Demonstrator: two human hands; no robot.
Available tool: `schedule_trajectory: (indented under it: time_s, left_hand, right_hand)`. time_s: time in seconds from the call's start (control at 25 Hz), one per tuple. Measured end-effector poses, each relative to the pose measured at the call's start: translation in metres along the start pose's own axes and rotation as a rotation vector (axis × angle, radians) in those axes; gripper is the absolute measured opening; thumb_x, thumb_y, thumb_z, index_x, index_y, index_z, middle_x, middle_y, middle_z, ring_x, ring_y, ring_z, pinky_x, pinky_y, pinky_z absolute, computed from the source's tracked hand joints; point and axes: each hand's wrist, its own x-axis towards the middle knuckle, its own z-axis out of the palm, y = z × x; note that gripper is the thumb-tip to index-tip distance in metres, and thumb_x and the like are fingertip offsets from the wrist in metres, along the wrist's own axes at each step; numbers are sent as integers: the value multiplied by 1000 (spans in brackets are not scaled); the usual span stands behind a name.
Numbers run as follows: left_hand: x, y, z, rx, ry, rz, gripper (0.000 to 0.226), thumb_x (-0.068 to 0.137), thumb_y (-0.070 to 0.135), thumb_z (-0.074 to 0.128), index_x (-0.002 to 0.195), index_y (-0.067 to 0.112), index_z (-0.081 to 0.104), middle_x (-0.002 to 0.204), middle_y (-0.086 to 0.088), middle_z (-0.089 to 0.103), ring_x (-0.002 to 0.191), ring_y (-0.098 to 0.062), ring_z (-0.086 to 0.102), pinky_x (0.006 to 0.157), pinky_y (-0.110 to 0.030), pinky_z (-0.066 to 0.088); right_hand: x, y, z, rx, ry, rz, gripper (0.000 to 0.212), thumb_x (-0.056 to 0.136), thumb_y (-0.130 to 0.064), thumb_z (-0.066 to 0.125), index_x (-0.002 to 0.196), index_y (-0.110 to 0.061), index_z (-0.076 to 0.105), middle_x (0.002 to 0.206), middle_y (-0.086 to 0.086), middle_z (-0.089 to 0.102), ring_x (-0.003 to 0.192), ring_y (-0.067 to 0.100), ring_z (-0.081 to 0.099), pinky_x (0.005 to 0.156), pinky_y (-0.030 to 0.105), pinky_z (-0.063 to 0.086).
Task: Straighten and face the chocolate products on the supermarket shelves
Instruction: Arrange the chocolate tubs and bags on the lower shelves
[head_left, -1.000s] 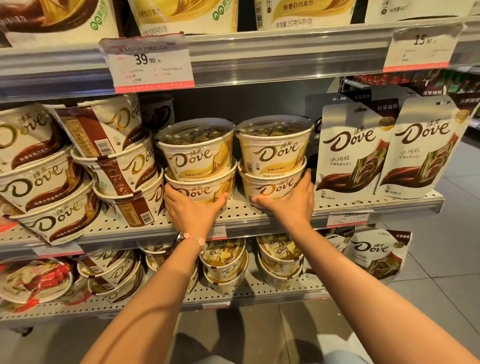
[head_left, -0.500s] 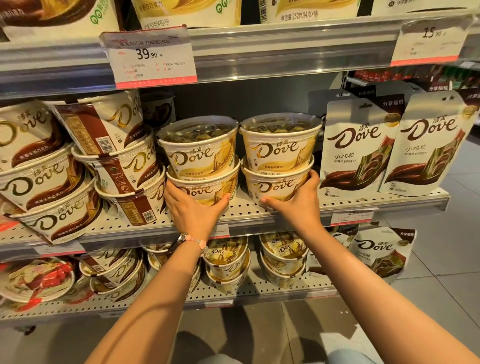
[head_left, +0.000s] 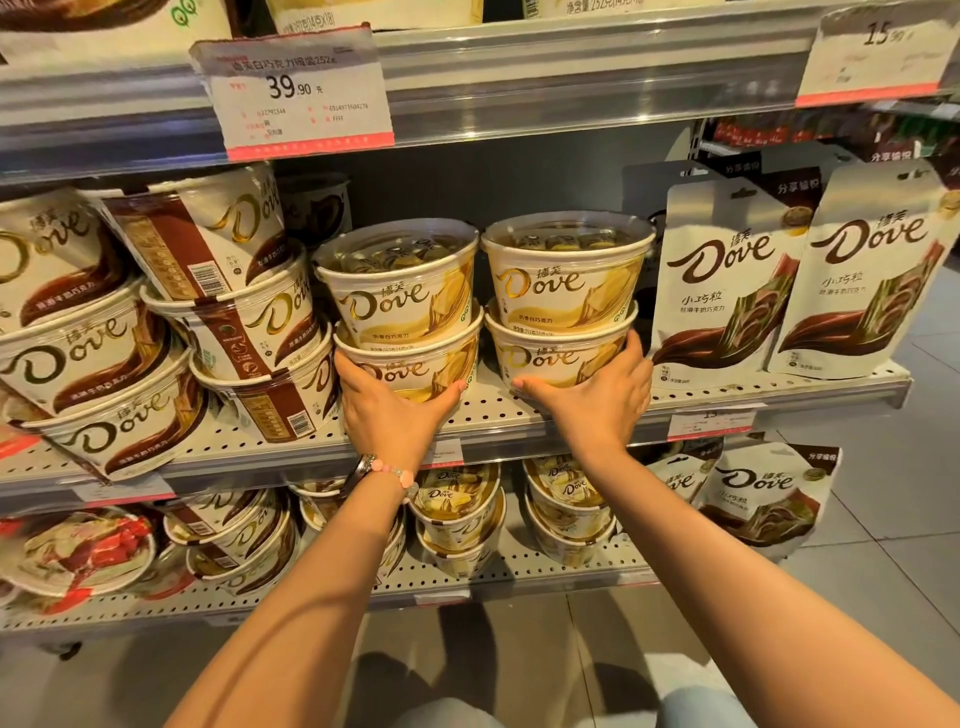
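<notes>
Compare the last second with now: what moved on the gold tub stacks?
Little moved. The right hand slid from the shelf edge up onto the right stack's bottom tub. The left hand kept its grip on the left stack's bottom tub. Both stacks stayed upright, logos forward.

Supermarket aisle: perforated metal shelves (head_left: 519, 410) of Dove chocolate tubs (head_left: 405, 291) (price tags (head_left: 298, 88) clipped along edges).
</notes>
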Motion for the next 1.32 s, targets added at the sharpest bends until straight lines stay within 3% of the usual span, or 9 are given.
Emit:
schedule_trajectory:
  time_s: [0.32,0.64,0.8,0.92,1.04,1.16,1.24,1.32]
  left_hand:
    - [1,0,0,-8,12,10,130,50,53,83,143,6,7,135,-21,44,123,-36,45,101,-44,39]
    - [2,-1,-3,-1,18,34,128,51,54,83,144,7,8,136,-20,45,123,-35,46,100,-43,39]
    - [4,-7,2,-10,6,83,131,54,54,81,146,7,1,142,-18,38,128,-35,41,102,-42,36]
    - [-3,-16,3,-35,-20,174,127,61,50,79,147,7,-4,151,-15,25,137,-29,29,110,-38,27]
    - [-37,-33,0,-147,13,319,107,71,40,76,147,10,8,153,-10,21,141,-22,21,116,-39,20]
    - [-77,-67,4,-204,28,437,79,74,33,72,137,7,33,138,-10,39,127,-17,37,109,-30,32]
    - [-93,-97,13,-191,5,415,73,68,42,66,125,3,42,120,-7,43,107,-7,40,96,-9,34]
    - [-102,-130,25,-230,-14,266,76,59,47,66,120,10,42,111,-2,42,95,-4,38,87,-3,32]
  right_hand:
    - [-5,1,9,-14,83,-25,128,48,-61,81,144,-9,15,144,16,29,137,31,23,115,41,13]
    - [-7,11,6,-23,24,-95,126,55,-63,78,147,-10,8,147,14,24,140,28,19,116,40,11]
    - [-6,25,-4,-7,-71,-225,112,70,-53,73,148,-12,4,152,11,18,141,27,16,117,41,14]
    - [-15,38,-14,-12,-142,-325,96,81,-39,66,149,-16,2,156,5,14,143,21,13,118,42,13]
    - [-44,57,-22,88,-115,-480,75,85,-27,61,145,-12,19,149,4,24,139,12,20,116,33,18]
    - [-70,98,-19,149,-129,-543,55,82,-25,63,130,-12,38,127,-5,36,121,3,36,104,21,33]
    - [-80,127,-11,202,-201,-407,49,80,-33,66,119,-19,40,115,-7,40,108,0,43,92,20,42]
    - [-84,152,-2,174,-242,-214,58,73,-30,75,116,-21,38,113,-4,40,105,8,45,93,28,44]
